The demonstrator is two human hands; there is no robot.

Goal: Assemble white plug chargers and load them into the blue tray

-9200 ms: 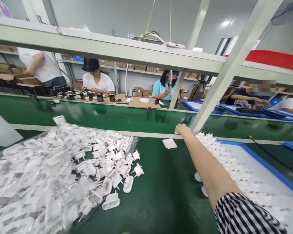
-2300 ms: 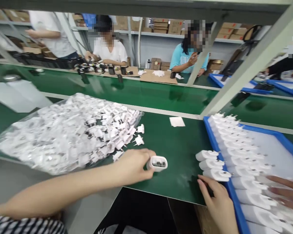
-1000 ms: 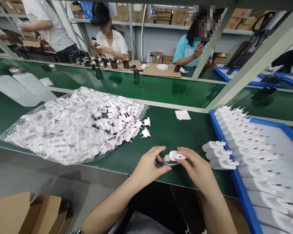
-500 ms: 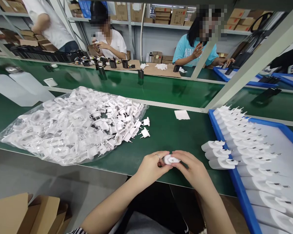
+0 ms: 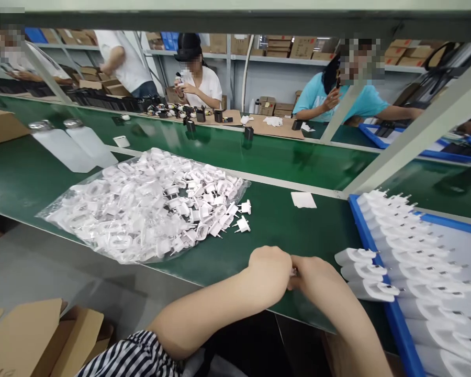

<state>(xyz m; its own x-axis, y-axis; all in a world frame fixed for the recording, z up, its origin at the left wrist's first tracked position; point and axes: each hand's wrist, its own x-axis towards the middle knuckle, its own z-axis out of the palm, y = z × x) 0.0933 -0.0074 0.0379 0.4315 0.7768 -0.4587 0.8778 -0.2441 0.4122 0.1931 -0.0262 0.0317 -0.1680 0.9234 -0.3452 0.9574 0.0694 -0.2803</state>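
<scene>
Near the front edge of the green bench, my left hand (image 5: 270, 276) is closed with its back turned up, its fingertips hidden. My right hand (image 5: 312, 275) is closed against it from the right. Between them is a white power plug (image 5: 294, 272), of which only a sliver shows. To the right, several white chargers with plug pins (image 5: 371, 287) lie against the blue-rimmed tray (image 5: 394, 319). A clear bag (image 5: 137, 209) to the left is heaped with white plug heads, and a loose plug head (image 5: 242, 225) lies at its right edge.
A folded white paper (image 5: 303, 199) lies on the bench. Two whitish bottles (image 5: 68, 149) stand at the back left. A slanted metal post (image 5: 412, 115) rises behind the tray. Open cardboard boxes (image 5: 43, 340) are on the floor at left. Co-workers sit across the bench.
My view has shifted, so the scene sits lower and further right. Both hands have turned and closed around the white power plug, which showed plainly between my fingertips before.
</scene>
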